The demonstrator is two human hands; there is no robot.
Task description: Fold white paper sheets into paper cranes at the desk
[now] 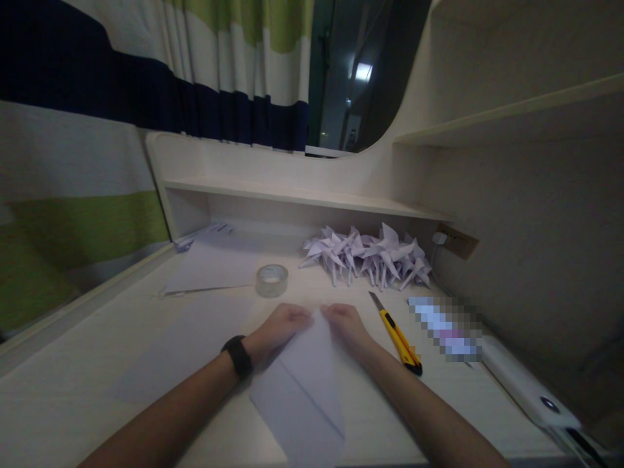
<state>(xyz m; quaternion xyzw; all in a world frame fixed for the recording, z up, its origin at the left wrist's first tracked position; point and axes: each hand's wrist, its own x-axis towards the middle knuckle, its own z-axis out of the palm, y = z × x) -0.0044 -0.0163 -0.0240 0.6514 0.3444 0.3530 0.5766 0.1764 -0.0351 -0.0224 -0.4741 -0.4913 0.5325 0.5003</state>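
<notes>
A sheet of pale paper [305, 383], folded along a crease into a point, lies on the desk [97, 390] in front of me. My left hand [280, 325] and my right hand [347, 324] meet at the paper's far tip, fingers curled down and pressing it against the desk. A black band sits on my left wrist [238, 355]. The fingertips are tucked under, so the exact pinch is hidden.
A yellow utility knife [398, 335] lies just right of my right hand. A roll of clear tape [272, 280] stands beyond my hands. A heap of folded paper cranes [370, 257] fills the back under the shelf [302, 195]. Flat sheets [214, 263] lie back left; a white power bank [526, 390] right.
</notes>
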